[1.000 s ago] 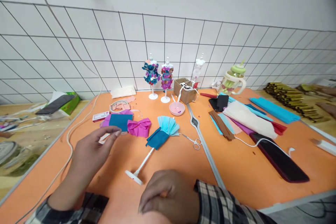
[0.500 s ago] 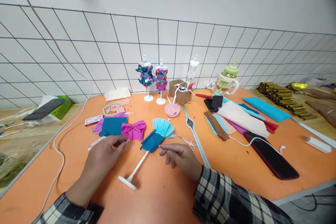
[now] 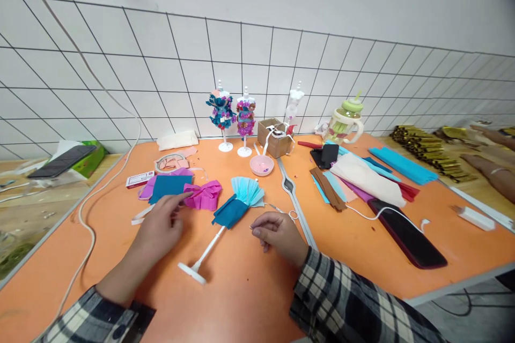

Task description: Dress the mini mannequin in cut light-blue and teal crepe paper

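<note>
My left hand (image 3: 163, 225) is open, its fingers reaching to the left edge of a magenta crepe-paper bow (image 3: 203, 194); I cannot tell whether they touch. Beside the bow lies a flat teal paper piece (image 3: 171, 187). My right hand (image 3: 277, 233) has thumb and index finger pinched together; whatever is between them is too small to make out. Between the hands a small white dress-form stand (image 3: 209, 249) lies on its side, wearing a teal paper wrap (image 3: 231, 211) and a pleated light-blue paper fan (image 3: 248, 191). Small scissors (image 3: 292, 214) rest just beyond my right hand.
Two decorated mini dress forms (image 3: 222, 112) and a bare one (image 3: 295, 102) stand at the back. Nearby are a pink bowl (image 3: 262, 165), a cardboard box (image 3: 277, 144) and a green-lidded jug (image 3: 346, 122). Paper strips and a phone (image 3: 406, 233) lie right. Another person's arm (image 3: 497, 174) shows at far right.
My left hand has moved up toward the bow and its fingers have spread. My right hand has drawn slightly away from the teal wrap, fingers now pinched. The view has shifted a little.
</note>
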{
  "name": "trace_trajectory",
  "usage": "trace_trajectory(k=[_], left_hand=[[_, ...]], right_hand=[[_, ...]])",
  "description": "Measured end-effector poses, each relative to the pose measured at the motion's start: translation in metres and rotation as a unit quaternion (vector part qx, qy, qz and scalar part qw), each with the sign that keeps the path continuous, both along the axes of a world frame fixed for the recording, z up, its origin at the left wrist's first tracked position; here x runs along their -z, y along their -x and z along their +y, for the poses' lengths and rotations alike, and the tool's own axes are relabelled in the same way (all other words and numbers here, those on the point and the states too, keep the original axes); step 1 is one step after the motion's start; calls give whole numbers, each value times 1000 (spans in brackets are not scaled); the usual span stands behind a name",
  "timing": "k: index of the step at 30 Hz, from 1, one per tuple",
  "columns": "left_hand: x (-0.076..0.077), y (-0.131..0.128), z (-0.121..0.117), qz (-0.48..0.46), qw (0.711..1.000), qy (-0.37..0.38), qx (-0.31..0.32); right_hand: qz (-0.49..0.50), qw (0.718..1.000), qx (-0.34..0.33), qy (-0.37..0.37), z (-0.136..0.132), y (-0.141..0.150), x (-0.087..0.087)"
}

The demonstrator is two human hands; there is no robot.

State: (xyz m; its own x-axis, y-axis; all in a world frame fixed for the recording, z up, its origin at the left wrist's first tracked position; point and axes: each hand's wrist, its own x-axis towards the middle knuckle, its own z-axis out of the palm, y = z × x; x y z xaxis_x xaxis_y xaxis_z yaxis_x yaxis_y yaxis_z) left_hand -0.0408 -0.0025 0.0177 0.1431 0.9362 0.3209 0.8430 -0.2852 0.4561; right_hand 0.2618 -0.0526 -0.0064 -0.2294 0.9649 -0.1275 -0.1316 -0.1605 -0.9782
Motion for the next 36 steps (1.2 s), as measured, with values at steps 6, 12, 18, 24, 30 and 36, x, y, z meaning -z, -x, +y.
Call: trace_trajectory(k=[6, 12, 18, 24, 30, 36], left_hand=[[-10, -7, 7, 26, 1000, -7, 6], [-5, -21, 33, 120, 987, -74, 74], [-7, -35, 40, 127, 980, -119, 94], [-18, -67, 32, 85, 981, -142, 101], [-7, -47, 59, 36, 987, -151, 40], [-2, -33, 60, 58, 978, -161, 117]], right_hand=[[-200, 933, 61, -293, 19, 1, -23], [-479, 725, 45, -493, 58, 6, -35], [-514, 647, 65, -559, 68, 6, -13], [-476, 650, 112, -581, 71, 7, -8], [-455, 687, 109, -556, 73, 7, -3], [-450, 710, 94, -534, 72, 8, -1]])
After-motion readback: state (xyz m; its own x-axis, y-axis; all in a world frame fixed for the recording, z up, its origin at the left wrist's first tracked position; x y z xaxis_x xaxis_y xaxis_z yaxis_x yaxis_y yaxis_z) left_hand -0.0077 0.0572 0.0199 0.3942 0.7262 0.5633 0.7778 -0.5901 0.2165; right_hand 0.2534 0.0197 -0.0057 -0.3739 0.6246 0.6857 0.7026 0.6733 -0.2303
